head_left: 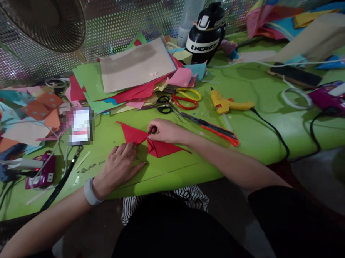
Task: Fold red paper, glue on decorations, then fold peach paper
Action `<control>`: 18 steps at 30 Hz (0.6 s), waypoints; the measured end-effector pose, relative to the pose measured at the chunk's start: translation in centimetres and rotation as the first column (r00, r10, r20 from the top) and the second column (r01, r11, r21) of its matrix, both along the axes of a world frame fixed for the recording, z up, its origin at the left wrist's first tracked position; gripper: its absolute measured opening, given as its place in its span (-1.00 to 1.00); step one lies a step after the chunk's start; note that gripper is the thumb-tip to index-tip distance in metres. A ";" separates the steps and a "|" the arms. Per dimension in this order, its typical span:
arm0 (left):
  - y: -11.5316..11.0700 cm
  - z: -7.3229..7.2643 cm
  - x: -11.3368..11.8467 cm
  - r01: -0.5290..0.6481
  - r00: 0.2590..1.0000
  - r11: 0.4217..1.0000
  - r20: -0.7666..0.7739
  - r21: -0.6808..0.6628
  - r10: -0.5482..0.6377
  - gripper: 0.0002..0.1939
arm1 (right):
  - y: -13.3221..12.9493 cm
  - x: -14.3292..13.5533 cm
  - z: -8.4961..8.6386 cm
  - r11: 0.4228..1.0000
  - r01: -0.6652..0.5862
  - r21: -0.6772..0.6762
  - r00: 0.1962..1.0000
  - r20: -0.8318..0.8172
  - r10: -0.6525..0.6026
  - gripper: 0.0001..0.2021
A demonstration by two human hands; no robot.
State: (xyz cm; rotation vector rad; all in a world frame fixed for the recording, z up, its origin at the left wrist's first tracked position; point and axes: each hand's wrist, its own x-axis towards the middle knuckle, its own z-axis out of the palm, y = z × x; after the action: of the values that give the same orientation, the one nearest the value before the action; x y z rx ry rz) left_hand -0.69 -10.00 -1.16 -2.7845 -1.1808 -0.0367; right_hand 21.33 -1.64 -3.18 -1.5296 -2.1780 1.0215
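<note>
On the green table, my left hand lies with thumb and fingers apart beside the red paper, fingertips touching its edge, probably to steady it while my right hand pinches its middle.

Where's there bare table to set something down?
Green table lies bare between the cutter and the cord of the yellow glue gun, and just left of the red paper. It's crowded at the back with stacked sheets and far left with scraps.
</note>
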 end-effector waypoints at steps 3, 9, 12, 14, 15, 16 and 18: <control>0.0 0.0 0.1 0.000 1.000 1.000 -0.008 -0.008 0.000 -0.56 | -0.1 0.0 0.1 1.000 0.010 -0.009 1.000 0.000 -0.010 -0.87; 0.2 0.6 0.2 -0.001 1.000 1.000 -0.015 -0.026 0.001 -0.56 | -0.2 -0.2 0.1 0.998 -0.012 0.060 0.998 0.059 0.008 -0.77; 1.2 1.8 0.4 -0.014 1.000 0.994 -0.006 -0.109 0.013 -0.57 | -0.1 -0.2 0.0 0.999 -0.006 0.035 0.998 0.058 0.004 -0.79; 2.5 2.7 0.7 -0.024 1.000 0.981 -0.013 -0.195 0.022 -0.60 | -0.1 -0.2 0.0 0.999 0.000 0.044 0.998 0.060 -0.003 -0.81; 3.3 3.1 1.0 -0.024 1.000 0.968 -0.015 -0.251 0.021 -0.63 | -0.1 -0.2 -0.1 0.999 0.002 0.054 0.998 0.062 -0.005 -0.82; 4.1 3.5 1.4 -0.041 0.999 0.950 -0.026 -0.310 0.035 -0.67 | -0.1 -0.2 -0.2 0.998 0.001 0.065 0.998 0.063 -0.005 -0.82; 6.0 3.8 2.1 -0.137 0.990 0.901 -0.078 -0.412 0.115 -0.70 | -0.1 -0.2 -0.2 0.997 -0.010 0.078 0.998 0.067 0.005 -0.81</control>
State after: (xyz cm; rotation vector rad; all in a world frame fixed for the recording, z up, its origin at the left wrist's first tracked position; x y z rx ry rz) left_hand 1.44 -4.01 2.67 -3.0264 -1.5081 0.3389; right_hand 21.10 -1.73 -3.42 -1.5419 -2.2422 0.8880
